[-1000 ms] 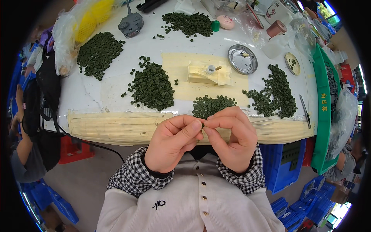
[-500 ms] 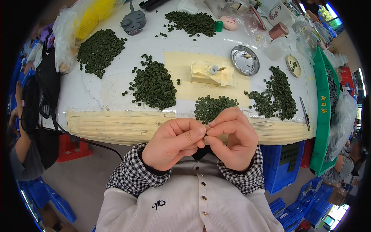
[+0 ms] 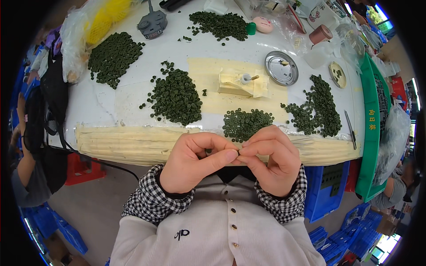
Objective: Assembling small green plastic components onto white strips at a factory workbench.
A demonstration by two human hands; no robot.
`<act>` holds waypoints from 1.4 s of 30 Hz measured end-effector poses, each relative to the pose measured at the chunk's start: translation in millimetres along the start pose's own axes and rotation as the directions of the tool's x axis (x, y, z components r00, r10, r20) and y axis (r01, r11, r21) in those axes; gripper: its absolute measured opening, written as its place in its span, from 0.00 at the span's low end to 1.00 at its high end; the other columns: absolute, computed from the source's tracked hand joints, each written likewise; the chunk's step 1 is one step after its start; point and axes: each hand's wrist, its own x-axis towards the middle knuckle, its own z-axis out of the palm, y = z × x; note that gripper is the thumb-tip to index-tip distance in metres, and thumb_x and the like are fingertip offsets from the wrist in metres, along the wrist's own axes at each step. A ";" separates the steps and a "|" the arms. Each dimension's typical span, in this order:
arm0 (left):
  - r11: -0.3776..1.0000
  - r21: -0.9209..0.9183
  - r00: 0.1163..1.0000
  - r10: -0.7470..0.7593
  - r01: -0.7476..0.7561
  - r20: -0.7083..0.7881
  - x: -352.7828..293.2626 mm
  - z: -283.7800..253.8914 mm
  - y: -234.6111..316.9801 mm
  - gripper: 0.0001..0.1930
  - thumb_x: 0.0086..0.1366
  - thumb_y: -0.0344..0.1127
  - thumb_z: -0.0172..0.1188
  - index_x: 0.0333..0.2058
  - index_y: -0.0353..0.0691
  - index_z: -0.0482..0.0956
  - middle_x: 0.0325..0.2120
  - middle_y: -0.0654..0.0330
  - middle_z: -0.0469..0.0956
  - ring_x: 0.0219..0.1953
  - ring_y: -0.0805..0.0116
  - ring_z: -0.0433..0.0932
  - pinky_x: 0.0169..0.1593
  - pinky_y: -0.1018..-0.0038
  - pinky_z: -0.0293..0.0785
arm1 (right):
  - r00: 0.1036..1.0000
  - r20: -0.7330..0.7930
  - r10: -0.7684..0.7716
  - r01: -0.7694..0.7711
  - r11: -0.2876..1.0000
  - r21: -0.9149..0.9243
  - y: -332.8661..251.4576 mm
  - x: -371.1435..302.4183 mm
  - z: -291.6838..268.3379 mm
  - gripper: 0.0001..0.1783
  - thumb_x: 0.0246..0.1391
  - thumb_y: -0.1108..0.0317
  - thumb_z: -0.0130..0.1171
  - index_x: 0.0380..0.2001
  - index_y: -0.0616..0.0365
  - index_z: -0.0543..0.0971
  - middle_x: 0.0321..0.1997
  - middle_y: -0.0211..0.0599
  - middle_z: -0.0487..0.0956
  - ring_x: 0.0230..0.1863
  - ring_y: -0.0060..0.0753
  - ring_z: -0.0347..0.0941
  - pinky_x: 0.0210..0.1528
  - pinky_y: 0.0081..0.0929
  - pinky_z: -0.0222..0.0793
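Both hands together pinch what seems a small dark part

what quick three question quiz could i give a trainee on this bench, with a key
1. True or false: small dark green pieces lie in several separate piles on the table.
2. Multiple choice: what colour is the long tray at the table's right side? A red, B green, C yellow.
3. Fill the gap: the left hand and right hand meet at their ____.

Key: 1 true; 2 B; 3 fingertips.
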 end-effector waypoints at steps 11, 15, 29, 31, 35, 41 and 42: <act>0.981 0.171 0.989 0.112 -0.095 -0.095 0.7 2.3 -7.0 0.05 0.61 0.27 0.58 0.34 0.31 0.79 0.28 0.64 0.80 0.26 0.87 0.69 0.28 0.89 0.65 | 0.999 0.029 0.017 -0.018 0.999 0.036 1.9 0.0 -0.9 0.11 0.38 0.83 0.64 0.29 0.64 0.78 0.29 0.39 0.78 0.30 0.31 0.75 0.31 0.22 0.71; 0.979 0.162 0.985 0.139 -0.121 -0.104 -0.6 2.0 -9.2 0.05 0.60 0.26 0.58 0.34 0.31 0.79 0.26 0.65 0.79 0.23 0.89 0.66 0.26 0.89 0.62 | 1.000 0.021 -0.009 0.009 1.000 -0.001 0.7 1.2 0.0 0.11 0.38 0.84 0.63 0.29 0.63 0.78 0.29 0.40 0.78 0.30 0.31 0.76 0.31 0.21 0.71; 0.878 0.409 0.939 0.323 -0.249 -0.121 -1.7 2.1 -14.4 0.04 0.55 0.24 0.61 0.31 0.33 0.80 0.18 0.74 0.68 0.18 0.90 0.56 0.21 0.87 0.52 | 0.957 0.056 0.284 -0.290 0.936 0.200 -2.7 -3.6 3.6 0.05 0.42 0.80 0.60 0.27 0.65 0.78 0.28 0.38 0.77 0.30 0.29 0.74 0.33 0.22 0.68; 0.868 0.427 0.938 0.328 -0.254 -0.109 -1.9 1.6 -14.5 0.04 0.55 0.24 0.61 0.31 0.33 0.80 0.19 0.73 0.69 0.18 0.89 0.56 0.21 0.87 0.52 | 0.967 0.065 0.245 -0.253 0.949 0.189 -0.4 -4.8 2.7 0.06 0.42 0.80 0.60 0.27 0.65 0.78 0.28 0.38 0.78 0.30 0.29 0.74 0.33 0.22 0.68; 0.937 0.278 0.955 0.258 -0.210 -0.148 -1.3 3.5 -16.4 0.04 0.58 0.25 0.58 0.33 0.33 0.78 0.20 0.69 0.72 0.18 0.89 0.57 0.22 0.88 0.54 | 0.976 0.027 0.217 -0.218 0.961 0.168 -2.1 -3.7 6.0 0.06 0.43 0.80 0.61 0.29 0.65 0.79 0.28 0.38 0.77 0.30 0.28 0.74 0.33 0.21 0.68; 0.893 -0.443 0.975 -0.026 -0.076 -0.221 3.0 -8.8 2.3 0.08 0.68 0.34 0.47 0.36 0.38 0.72 0.23 0.65 0.72 0.16 0.85 0.54 0.20 0.86 0.52 | 0.980 -0.120 0.161 -0.171 0.982 -0.082 -1.4 2.8 -0.2 0.08 0.41 0.81 0.62 0.29 0.63 0.79 0.27 0.37 0.77 0.30 0.32 0.72 0.33 0.23 0.67; 0.860 -0.502 0.970 -0.030 -0.097 -0.240 2.8 -12.2 6.7 0.07 0.68 0.35 0.45 0.35 0.39 0.70 0.23 0.66 0.69 0.16 0.85 0.53 0.19 0.86 0.51 | 0.987 -0.112 0.117 -0.135 0.976 -0.172 0.3 4.4 -2.4 0.08 0.40 0.80 0.63 0.28 0.63 0.79 0.27 0.36 0.76 0.30 0.33 0.71 0.33 0.25 0.66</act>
